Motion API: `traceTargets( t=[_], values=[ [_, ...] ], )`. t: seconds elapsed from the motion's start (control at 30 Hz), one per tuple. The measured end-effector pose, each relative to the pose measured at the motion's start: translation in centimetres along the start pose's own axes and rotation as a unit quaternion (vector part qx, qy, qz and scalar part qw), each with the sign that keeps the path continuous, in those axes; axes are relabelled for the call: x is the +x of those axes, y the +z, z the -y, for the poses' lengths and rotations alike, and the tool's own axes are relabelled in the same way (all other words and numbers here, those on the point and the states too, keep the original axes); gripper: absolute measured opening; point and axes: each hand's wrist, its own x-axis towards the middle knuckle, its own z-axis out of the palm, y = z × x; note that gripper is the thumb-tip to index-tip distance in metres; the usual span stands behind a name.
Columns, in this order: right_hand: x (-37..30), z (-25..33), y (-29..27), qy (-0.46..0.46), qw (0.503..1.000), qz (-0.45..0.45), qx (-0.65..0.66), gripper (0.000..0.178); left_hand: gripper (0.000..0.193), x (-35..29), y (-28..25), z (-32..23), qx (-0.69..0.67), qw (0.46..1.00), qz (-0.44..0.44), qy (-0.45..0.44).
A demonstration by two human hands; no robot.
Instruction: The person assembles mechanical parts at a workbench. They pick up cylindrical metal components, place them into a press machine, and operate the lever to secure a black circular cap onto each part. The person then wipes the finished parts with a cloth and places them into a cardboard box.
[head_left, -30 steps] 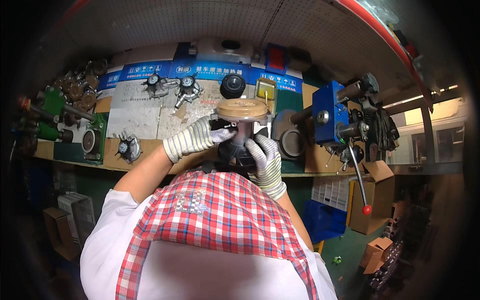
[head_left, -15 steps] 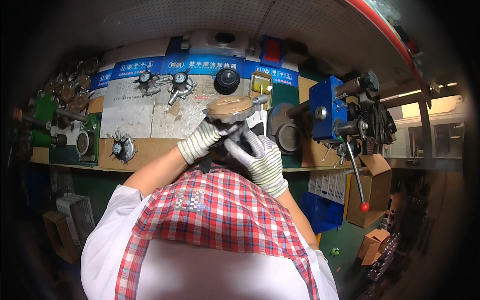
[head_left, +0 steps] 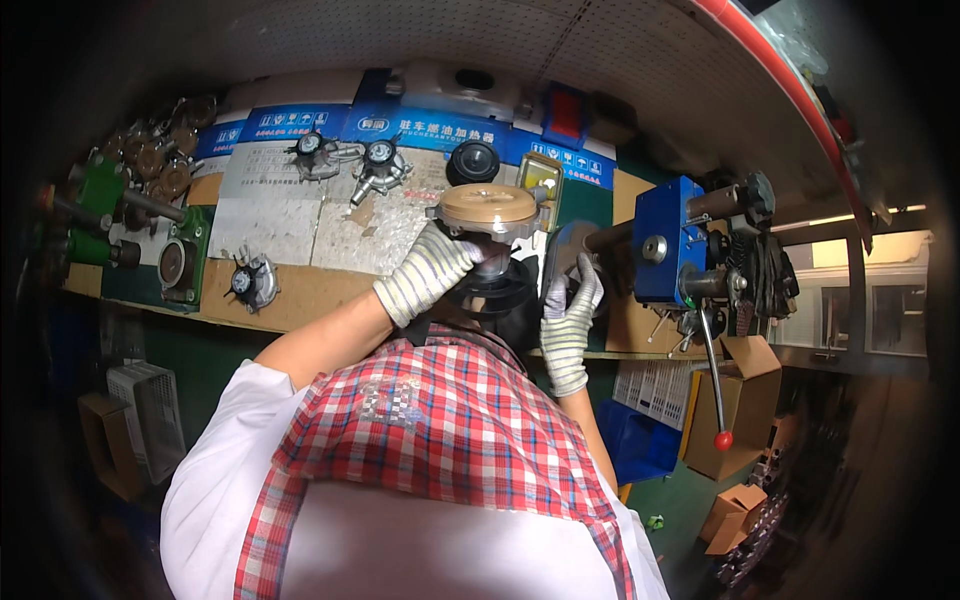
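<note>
Two gloved hands work over a cluttered workbench [head_left: 300,295], seen from above the person's checked red shirt [head_left: 430,430]. The left hand [head_left: 432,275], in a striped knit glove, is closed around the neck of a round metal part [head_left: 488,215] with a flat tan disc on top, holding it up just above the bench edge, near the middle of the view. A black ridged piece [head_left: 497,290] sits directly beneath that part; whether the two touch is hard to tell. The right hand [head_left: 570,310] is open, fingers spread and pointing up, just right of the black piece and not gripping anything. To the right stands a blue press [head_left: 665,240] with a long lever ending in a red knob [head_left: 722,440]. Several small metal parts [head_left: 250,282] lie on the cardboard and paper sheets at the left, beside a green machine [head_left: 95,215]. Cardboard boxes [head_left: 735,405] sit lower right, below the bench.
</note>
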Motion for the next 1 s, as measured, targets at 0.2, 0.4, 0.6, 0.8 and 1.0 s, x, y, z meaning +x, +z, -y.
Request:
traceTargets(
  t=[0.2, 0.4, 0.6, 0.8, 1.0],
  values=[
    [-0.7, 4.3, -0.3, -0.021, 0.979, 0.131, 0.157, 0.071, 0.052, 0.8, 0.1, 1.3, -0.017, 0.999, -0.045, -0.002],
    [1.0, 3.6, 1.9, 0.049, 0.91, 0.159, 0.38, 0.055, 0.065, -0.6, 2.2, 1.1, 0.324, 0.945, -0.034, 0.042],
    [3.0, 1.1, 5.1, 0.373, 0.422, 0.302, 0.769, 0.046, 0.072, -2.8, 1.6, -5.3, 0.525, 0.851, 0.027, 0.026],
    [2.9, 3.7, 4.0, 0.396, 0.404, 0.343, 0.75, 0.05, 0.054, -5.0, -3.9, -5.1, 0.382, 0.921, 0.07, 0.03],
    [3.3, -3.6, 7.4, 0.23, 0.682, 0.498, 0.484, 0.032, 0.043, -1.3, -9.4, -3.6, 0.432, 0.901, -0.029, 0.024]
  ],
)
